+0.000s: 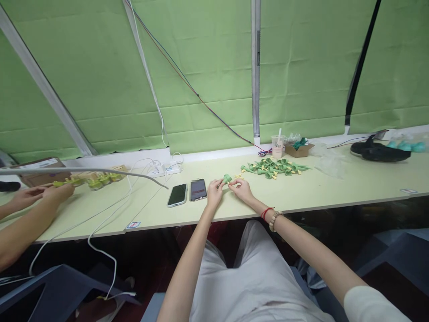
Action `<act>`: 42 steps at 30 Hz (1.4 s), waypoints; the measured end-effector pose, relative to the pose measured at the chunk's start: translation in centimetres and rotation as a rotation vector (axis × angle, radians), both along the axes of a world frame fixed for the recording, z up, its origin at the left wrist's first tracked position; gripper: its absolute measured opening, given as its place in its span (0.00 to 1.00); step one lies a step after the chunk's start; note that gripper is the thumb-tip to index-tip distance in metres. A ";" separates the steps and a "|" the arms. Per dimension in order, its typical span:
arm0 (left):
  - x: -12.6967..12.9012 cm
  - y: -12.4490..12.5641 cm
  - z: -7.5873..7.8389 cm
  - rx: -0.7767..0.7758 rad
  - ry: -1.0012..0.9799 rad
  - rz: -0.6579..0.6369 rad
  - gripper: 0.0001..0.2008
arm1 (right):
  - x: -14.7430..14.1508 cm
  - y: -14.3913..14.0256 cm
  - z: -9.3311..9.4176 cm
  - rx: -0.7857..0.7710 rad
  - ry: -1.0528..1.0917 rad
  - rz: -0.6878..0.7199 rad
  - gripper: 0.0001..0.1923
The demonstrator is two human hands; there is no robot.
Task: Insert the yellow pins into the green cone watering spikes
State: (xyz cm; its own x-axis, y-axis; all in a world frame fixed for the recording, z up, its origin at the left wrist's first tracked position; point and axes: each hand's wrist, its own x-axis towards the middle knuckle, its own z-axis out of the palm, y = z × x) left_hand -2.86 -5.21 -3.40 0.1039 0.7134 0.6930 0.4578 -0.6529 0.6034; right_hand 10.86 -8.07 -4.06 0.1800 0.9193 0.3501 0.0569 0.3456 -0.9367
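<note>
Green plastic piece (227,178) sits pinched between my left hand (214,191) and right hand (241,189), both closed on it, just right of the two phones (187,192) on the table (301,192), near the pile of green parts (273,167).

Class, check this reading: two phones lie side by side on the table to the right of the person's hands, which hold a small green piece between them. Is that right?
Not quite. In the head view the two phones lie to the left of the hands, not the right. The rest stands: they lie side by side on the table, and the left hand and right hand hold the small green piece between them.
</note>
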 end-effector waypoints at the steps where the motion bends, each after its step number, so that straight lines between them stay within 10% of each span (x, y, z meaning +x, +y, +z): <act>1: -0.1 0.0 0.0 0.015 -0.001 0.020 0.11 | 0.0 0.0 0.1 -0.020 0.002 0.020 0.10; 17: 0.0 -0.8 0.5 0.152 0.114 0.037 0.14 | 0.4 -0.7 1.3 -0.168 0.026 0.261 0.20; 32: 0.6 -0.6 0.3 0.180 0.232 0.049 0.11 | -0.1 -1.2 0.8 0.034 -0.330 -0.425 0.06; 42: 0.1 -0.7 0.6 0.250 0.121 0.051 0.13 | 0.3 -0.5 1.1 -0.058 -0.061 0.165 0.21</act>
State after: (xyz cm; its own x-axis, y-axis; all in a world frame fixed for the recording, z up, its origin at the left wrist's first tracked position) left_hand -2.77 -5.94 -2.84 0.1648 0.5284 0.8328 0.5526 -0.7488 0.3658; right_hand 11.18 -8.61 -2.95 0.0054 0.9536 0.3011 0.0610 0.3002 -0.9519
